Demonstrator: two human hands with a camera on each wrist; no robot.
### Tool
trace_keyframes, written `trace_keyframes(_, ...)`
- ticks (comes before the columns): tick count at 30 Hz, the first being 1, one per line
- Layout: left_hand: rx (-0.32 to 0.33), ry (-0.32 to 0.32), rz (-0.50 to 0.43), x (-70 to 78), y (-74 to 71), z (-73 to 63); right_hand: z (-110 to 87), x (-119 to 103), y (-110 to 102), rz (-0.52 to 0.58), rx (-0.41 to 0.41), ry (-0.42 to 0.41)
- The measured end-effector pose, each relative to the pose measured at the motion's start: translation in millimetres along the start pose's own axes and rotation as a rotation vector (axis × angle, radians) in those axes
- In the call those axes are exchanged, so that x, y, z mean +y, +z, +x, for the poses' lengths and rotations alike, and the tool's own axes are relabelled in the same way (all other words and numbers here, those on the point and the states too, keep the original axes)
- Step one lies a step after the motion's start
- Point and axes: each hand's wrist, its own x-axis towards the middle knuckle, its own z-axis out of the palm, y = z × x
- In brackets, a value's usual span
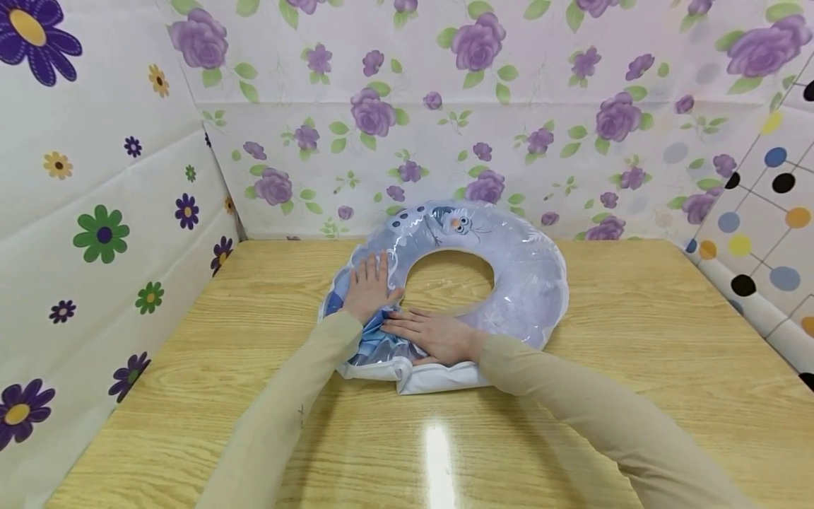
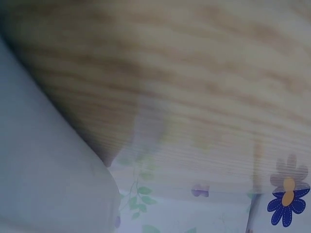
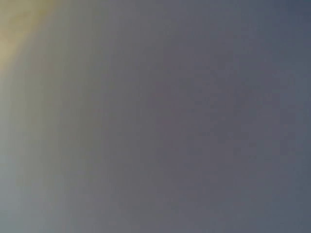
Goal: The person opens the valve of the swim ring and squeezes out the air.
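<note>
A partly inflated swim ring (image 1: 528, 283), pale blue and lilac with a snowman print, lies on the wooden table (image 1: 254, 424). Its near left part is slack and wrinkled, and a white edge folds up toward the person. My left hand (image 1: 369, 290) presses on the left side of the ring with fingers straight and spread. Lower down, my right hand (image 1: 439, 336) lies across the creased near part, fingers extended to the left. In the left wrist view the ring's pale surface (image 2: 53, 160) fills the left side; the right wrist view is a blur of grey.
Behind the table hangs a cloth with purple roses (image 1: 372, 113). A white cloth with daisies (image 1: 102, 233) borders the left side, and a dotted cloth (image 1: 776, 212) the right. Light reflects off the table's near part.
</note>
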Motion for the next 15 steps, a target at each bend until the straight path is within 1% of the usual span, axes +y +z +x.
trace_keyframes(6,-0.008,-0.003,-0.010,0.1,-0.1,-0.8,0.3,2.0,2.0,-0.003,0.005,0.000)
trace_keyframes(10,-0.037,-0.013,-0.008,1.1,-0.9,-0.5,-0.1,2.4,3.1,-0.007,0.005,0.002)
trace_keyframes(15,-0.070,-0.017,0.008,2.6,-5.3,-0.6,-0.2,2.5,3.4,-0.022,0.012,0.001)
